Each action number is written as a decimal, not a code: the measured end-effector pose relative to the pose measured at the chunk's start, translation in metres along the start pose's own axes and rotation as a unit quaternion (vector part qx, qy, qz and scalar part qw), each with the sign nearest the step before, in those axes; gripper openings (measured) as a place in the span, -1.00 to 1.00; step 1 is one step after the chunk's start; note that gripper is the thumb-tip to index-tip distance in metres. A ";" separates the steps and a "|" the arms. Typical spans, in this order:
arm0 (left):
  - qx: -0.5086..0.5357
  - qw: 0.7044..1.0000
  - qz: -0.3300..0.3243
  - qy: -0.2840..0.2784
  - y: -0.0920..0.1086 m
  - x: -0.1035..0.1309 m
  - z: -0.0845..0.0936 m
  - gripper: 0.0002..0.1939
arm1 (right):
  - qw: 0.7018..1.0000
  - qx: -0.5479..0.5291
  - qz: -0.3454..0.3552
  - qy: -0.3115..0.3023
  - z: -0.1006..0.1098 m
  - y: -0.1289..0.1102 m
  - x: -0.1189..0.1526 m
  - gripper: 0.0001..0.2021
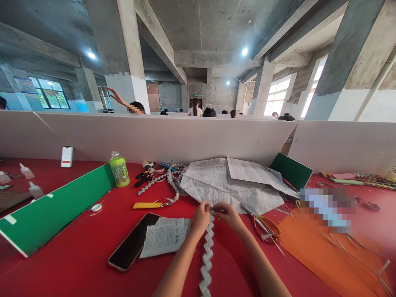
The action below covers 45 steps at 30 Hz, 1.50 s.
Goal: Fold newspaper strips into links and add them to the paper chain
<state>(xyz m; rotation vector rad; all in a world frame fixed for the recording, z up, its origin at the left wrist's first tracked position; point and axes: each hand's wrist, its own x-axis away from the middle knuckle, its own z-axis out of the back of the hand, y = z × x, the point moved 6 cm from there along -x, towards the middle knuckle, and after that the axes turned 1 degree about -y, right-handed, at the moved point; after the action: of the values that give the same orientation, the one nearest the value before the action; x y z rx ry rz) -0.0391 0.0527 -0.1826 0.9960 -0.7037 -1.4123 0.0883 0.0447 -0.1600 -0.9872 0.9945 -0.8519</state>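
Red bench (86,251): carries the work before a pale partition (139,134).
Newsprint sheets (213,181): spread creased near the partition.
Zigzag paper strip (206,255): stretches between the person's forearms, its far end just short of the sheets.
Dark-screened phone (131,243): lies at left, partly beneath a torn newsprint piece (163,237).
Left hand (202,216): fingers pinch the strip's far end.
Right hand (228,214): fingers bent at that same end; whether pinching, I cannot tell.
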 end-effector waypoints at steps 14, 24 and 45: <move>0.031 0.999 -0.007 -0.014 -0.003 -0.003 -0.003 -0.87 | 1.000 0.019 0.019 0.008 0.001 0.000 0.000 -0.77; 0.274 0.957 0.064 -0.074 0.000 -0.002 -0.007 -0.79 | 0.998 -0.010 0.024 0.061 0.008 0.000 -0.002 -0.76; 0.207 0.973 -0.060 -0.081 0.024 0.006 -0.005 -0.70 | 0.996 0.010 -0.015 0.084 0.017 0.011 -0.004 -0.73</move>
<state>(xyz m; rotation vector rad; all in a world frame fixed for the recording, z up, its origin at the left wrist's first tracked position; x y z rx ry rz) -0.0232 0.0455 -0.1651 1.2712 -1.1055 -1.4960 0.1046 0.0563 -0.1656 -0.9260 1.1143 -0.9814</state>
